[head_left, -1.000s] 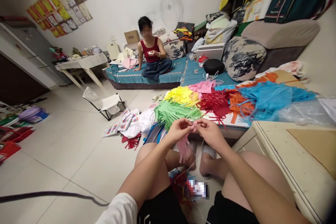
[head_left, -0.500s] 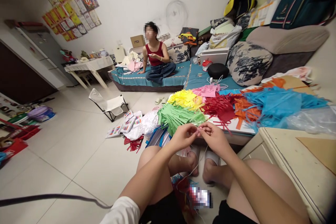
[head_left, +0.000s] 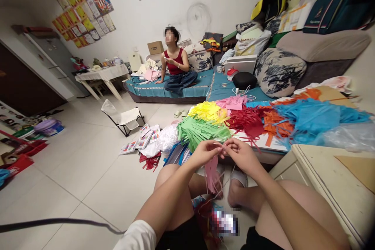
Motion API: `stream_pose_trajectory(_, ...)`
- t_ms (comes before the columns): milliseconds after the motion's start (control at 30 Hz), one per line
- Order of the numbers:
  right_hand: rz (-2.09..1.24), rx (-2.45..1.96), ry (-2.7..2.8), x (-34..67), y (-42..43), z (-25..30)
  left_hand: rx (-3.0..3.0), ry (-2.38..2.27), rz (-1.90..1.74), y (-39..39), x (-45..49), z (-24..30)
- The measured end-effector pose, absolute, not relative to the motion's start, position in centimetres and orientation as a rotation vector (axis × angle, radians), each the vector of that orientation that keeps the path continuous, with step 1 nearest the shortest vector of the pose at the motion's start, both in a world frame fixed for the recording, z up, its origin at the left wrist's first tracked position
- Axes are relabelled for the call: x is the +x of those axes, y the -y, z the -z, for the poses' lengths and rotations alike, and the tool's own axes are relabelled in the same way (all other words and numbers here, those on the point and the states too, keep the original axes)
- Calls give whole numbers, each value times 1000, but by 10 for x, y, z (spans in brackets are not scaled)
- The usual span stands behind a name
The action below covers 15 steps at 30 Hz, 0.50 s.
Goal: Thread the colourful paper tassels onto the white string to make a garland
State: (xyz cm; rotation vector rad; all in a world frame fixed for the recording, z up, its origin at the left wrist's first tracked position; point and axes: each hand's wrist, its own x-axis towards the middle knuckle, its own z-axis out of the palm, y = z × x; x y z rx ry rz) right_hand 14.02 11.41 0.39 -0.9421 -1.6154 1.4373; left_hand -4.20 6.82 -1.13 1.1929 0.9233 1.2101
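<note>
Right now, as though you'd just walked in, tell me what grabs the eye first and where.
Likely first, from the centre to the right edge: green fringe, yellow fringe, red fringe, orange fringe and blue fringe, heaped close together. In front of the green fringe, the left hand and right hand come together at the fingertips, pink fringe hanging beneath them. Farther back, a person in a red top sits on the teal sofa cover.

Above the left grip (head_left: 206, 152) and right grip (head_left: 240, 154) is open air. Just beyond them, the green fringe heap (head_left: 195, 131) stands in the way. The cabinet (head_left: 322, 168) limits room right of the right grip. Below, pink strips (head_left: 211, 174) hang between the legs; leftward, past the packets (head_left: 146, 138), floor (head_left: 88, 172) stretches away.
</note>
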Motion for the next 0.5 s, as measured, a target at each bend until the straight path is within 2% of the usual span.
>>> stream_pose_trajectory(500,-1334,-978,1645,140,-114,4,1275,-993,-1196,-68,-40,17)
